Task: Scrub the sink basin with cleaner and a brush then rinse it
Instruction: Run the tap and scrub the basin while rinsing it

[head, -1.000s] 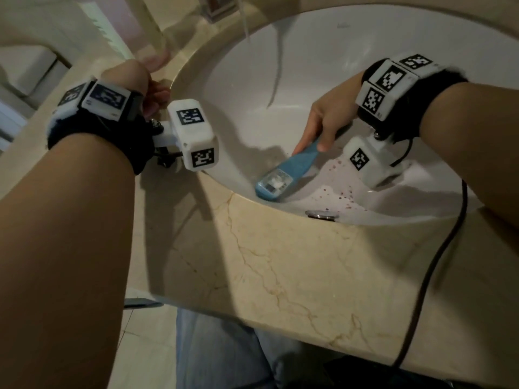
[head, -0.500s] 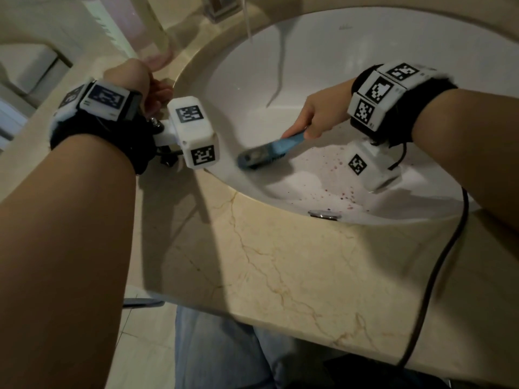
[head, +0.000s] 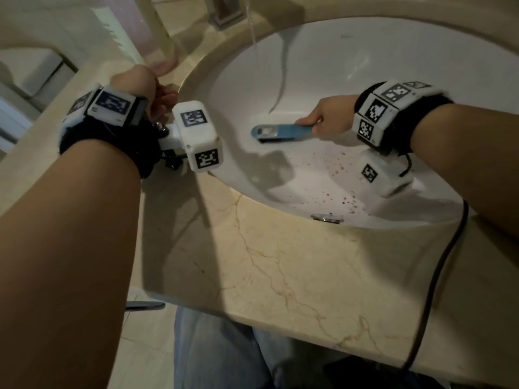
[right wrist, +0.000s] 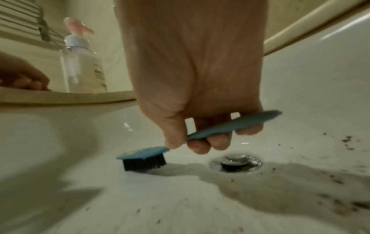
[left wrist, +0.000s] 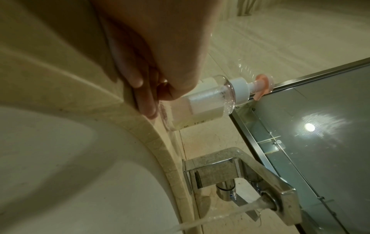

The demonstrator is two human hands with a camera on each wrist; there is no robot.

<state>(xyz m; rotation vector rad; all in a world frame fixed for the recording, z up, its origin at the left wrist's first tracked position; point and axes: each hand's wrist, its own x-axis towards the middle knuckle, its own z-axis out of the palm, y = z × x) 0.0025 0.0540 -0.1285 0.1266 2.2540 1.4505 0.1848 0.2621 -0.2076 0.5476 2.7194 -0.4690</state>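
Sweeping leftward since a second ago, my right hand [head: 327, 116] is gripping the brush [head: 280, 132], scrubbing the basin [head: 365, 66]; specks [head: 341, 169] are remaining, rinsing unfinished. Left hand [head: 157, 94] is resting loosely curled on the counter [head: 280, 262].

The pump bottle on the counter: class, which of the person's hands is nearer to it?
Left. The left hand rests on the counter rim beside the pump bottle; the right hand is down in the basin, holding the brush.

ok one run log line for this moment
stage: scrubbing | right hand: grips blue plastic brush, bristles on white sink basin | left hand: rests on marble counter edge | tap: running | dark specks: remain
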